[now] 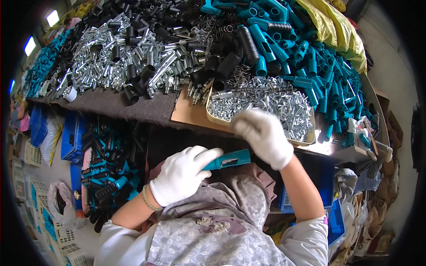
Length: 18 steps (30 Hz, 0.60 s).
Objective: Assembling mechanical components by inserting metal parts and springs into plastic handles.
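My left hand point(182, 172), in a white glove, is closed around one end of a teal plastic tool housing point(231, 159). The housing lies nearly level above my lap, and an opening shows in its side. My right hand point(265, 135), gloved too, hovers at the front edge of a shallow tray point(217, 119) heaped with small silver metal parts point(270, 104). Its fingers curl together and are blurred by motion; whatever they hold is hidden. The right hand is apart from the housing.
Behind the tray rise piles of teal housings point(330, 84), black sleeves point(228, 66) and silver metal fittings point(106, 62) on the bench. Yellow sheeting point(339, 33) drapes over the far right. Below the bench at left are teal-and-black pieces point(111, 177) and a blue bin point(72, 137).
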Each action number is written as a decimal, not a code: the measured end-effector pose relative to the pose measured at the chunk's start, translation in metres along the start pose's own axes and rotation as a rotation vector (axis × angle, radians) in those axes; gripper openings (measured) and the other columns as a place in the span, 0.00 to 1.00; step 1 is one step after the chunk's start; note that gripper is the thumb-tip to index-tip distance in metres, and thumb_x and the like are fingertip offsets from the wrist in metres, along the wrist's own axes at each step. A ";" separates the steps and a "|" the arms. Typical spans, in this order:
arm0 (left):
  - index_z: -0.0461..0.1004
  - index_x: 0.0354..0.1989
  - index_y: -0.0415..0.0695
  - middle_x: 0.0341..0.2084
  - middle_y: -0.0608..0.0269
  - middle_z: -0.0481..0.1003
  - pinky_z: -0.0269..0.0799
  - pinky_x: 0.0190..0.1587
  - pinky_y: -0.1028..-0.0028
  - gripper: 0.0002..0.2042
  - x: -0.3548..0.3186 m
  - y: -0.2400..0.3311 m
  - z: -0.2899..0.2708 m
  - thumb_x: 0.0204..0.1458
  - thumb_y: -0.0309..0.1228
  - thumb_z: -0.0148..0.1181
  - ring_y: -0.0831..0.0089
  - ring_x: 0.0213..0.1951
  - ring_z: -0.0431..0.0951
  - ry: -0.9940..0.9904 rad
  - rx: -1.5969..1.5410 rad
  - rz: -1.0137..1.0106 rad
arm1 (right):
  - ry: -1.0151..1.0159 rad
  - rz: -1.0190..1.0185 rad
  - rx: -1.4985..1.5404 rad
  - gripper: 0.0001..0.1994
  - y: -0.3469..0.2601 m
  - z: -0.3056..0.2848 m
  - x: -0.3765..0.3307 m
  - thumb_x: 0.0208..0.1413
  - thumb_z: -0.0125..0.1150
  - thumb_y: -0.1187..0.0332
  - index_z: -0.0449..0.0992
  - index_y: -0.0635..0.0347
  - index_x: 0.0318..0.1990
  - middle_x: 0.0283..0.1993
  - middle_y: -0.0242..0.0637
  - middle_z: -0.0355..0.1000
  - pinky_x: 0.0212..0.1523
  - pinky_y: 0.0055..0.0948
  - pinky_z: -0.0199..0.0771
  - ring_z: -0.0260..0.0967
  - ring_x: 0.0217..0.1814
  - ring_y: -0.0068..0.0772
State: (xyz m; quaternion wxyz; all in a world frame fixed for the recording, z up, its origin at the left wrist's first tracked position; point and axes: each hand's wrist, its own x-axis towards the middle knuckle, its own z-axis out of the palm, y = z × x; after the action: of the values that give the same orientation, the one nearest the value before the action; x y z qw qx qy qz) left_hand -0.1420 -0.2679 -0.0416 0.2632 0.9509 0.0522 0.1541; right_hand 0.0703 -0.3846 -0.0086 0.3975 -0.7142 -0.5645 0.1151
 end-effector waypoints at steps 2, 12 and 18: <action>0.70 0.57 0.50 0.41 0.58 0.73 0.77 0.42 0.63 0.26 0.000 -0.003 0.005 0.46 0.28 0.67 0.56 0.41 0.78 0.044 -0.037 0.034 | 0.141 -0.081 -0.327 0.07 0.015 -0.003 0.020 0.54 0.64 0.66 0.80 0.58 0.37 0.35 0.45 0.75 0.42 0.42 0.76 0.76 0.40 0.47; 0.73 0.51 0.48 0.33 0.59 0.75 0.76 0.35 0.64 0.23 -0.005 -0.006 0.011 0.44 0.31 0.72 0.56 0.33 0.79 0.151 -0.175 0.014 | 0.054 -0.036 -0.762 0.08 0.022 0.011 0.031 0.53 0.63 0.64 0.79 0.59 0.34 0.37 0.44 0.75 0.43 0.41 0.77 0.76 0.43 0.45; 0.74 0.49 0.48 0.32 0.60 0.75 0.76 0.34 0.64 0.22 -0.002 -0.004 0.012 0.43 0.33 0.73 0.56 0.33 0.79 0.148 -0.154 0.042 | -0.053 0.043 -0.752 0.09 0.021 0.015 0.038 0.54 0.63 0.63 0.79 0.60 0.33 0.34 0.46 0.77 0.41 0.44 0.77 0.77 0.38 0.49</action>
State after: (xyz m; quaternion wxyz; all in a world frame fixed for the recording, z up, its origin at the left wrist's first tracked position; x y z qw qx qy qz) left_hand -0.1406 -0.2709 -0.0535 0.3277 0.9147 0.0393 0.2331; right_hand 0.0890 -0.3446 -0.0229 0.0901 -0.8187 -0.5623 -0.0733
